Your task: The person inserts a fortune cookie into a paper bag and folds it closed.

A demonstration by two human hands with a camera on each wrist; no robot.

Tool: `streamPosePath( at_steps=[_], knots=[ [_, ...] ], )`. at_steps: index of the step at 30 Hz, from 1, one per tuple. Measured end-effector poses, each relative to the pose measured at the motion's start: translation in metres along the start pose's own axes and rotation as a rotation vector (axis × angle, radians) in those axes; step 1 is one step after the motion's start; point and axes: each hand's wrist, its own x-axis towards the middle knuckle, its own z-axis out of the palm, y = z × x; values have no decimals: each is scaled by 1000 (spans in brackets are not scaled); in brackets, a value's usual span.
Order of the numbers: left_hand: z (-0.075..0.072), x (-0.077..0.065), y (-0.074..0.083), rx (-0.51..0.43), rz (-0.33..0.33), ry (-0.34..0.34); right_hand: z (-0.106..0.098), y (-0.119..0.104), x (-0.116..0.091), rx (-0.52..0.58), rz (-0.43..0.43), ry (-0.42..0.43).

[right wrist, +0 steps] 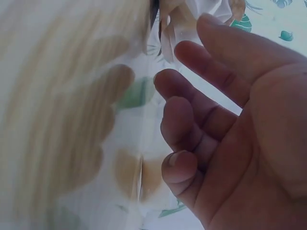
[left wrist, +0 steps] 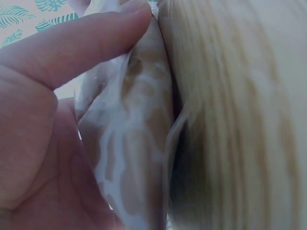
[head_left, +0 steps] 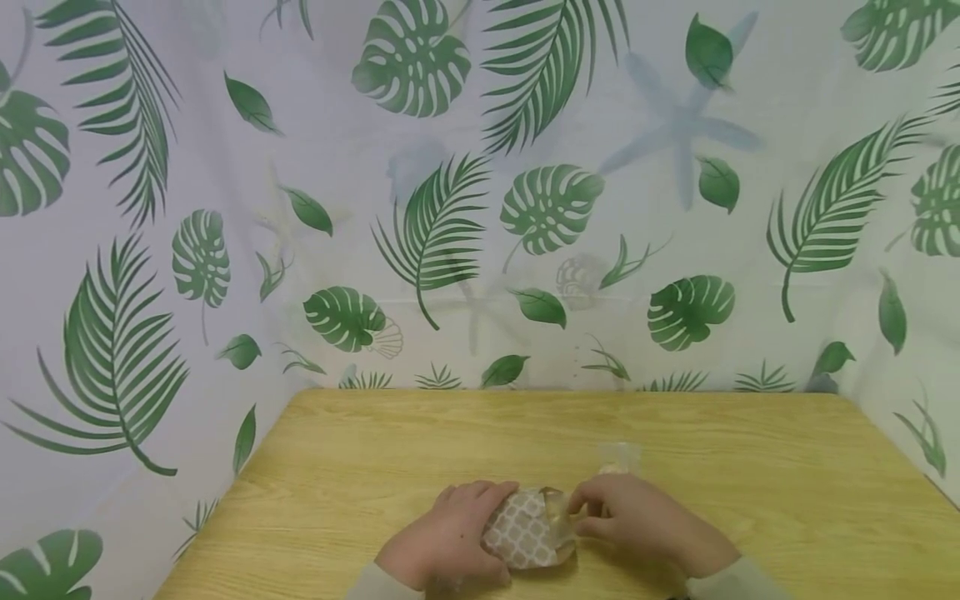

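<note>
In the head view my left hand [head_left: 465, 533] holds a small bag [head_left: 521, 525] with a tan and white lattice pattern against the wooden table. The left wrist view shows my thumb [left wrist: 91, 43] lying over the crinkled bag [left wrist: 139, 139], with the palm along its side. The bag's mouth, clear and shiny with a torn-looking edge, faces right. Beside that mouth is my right hand [head_left: 637, 517], fingers loosely bent. From the right wrist, the thumb and fingers of this hand [right wrist: 230, 124] stand apart with nothing between them, the tips close to the bag [right wrist: 184, 24].
A small clear packet [head_left: 619, 457] with something pale in it lies just behind my right hand. The wooden table [head_left: 375, 433] reaches back to a white curtain [head_left: 480, 350] printed with green leaves, which also hangs along the left and right sides.
</note>
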Motion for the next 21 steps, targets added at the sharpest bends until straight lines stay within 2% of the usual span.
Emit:
streamPosePath(
  at_steps=[7, 14, 21],
  knots=[
    [-1, 0, -3, 4, 16, 0, 3, -5, 5, -12, -35, 0],
    [-2, 1, -4, 4, 6, 4, 5, -4, 9, -21, -79, -1],
    [0, 2, -1, -48, -24, -9, -4, 8, 0, -43, 22, 41]
  ],
)
